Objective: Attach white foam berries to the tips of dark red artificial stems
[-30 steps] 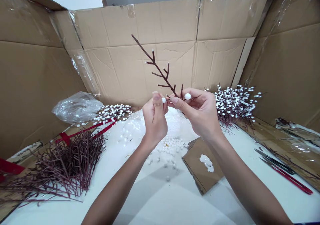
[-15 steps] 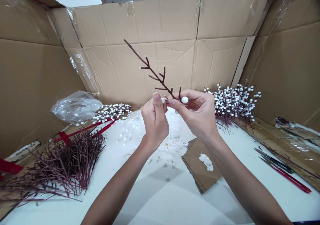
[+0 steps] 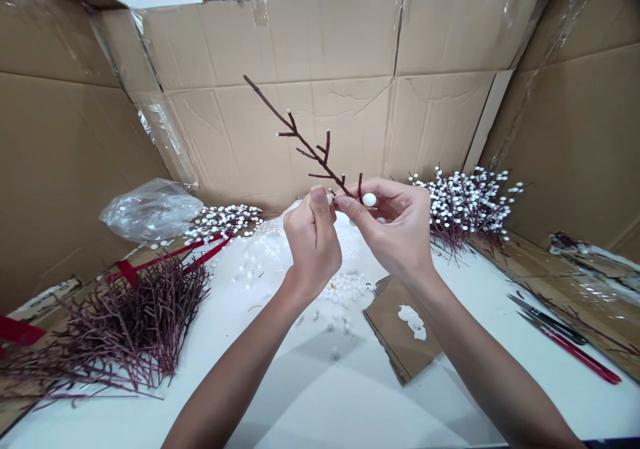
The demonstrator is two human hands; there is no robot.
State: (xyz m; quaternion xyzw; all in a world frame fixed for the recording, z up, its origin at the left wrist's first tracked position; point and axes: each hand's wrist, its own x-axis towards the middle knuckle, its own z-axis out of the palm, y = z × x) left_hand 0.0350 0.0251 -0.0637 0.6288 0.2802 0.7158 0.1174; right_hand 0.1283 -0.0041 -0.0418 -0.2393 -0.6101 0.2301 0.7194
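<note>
Above the table, my right hand (image 3: 397, 226) is closed on a brown artificial twig (image 3: 320, 159), which slants up to the left with short side stubs. Some stubs have white tips. A white berry (image 3: 369, 200) sits on the twig by the right fingers. My left hand (image 3: 314, 239) is closed in a pinch, thumb up, and grips a small white berry (image 3: 329, 199) against the twig, close to the right fingertips. The left fingers largely cover that berry.
Loose white berries (image 3: 345, 288) lie mid-table. A cardboard piece (image 3: 395, 342) carries white glue (image 3: 413, 322). Bare twigs (image 3: 145, 322) are heaped left; berried twigs (image 3: 465, 202) stand back right. Tweezers (image 3: 575, 352) lie right, a plastic bag (image 3: 153, 210) back left. Cardboard walls (image 3: 280, 49) enclose the table.
My left hand has shifted slightly right, closer to my right fingers, and covers more of the small berry. The right hand and twig have barely moved.
</note>
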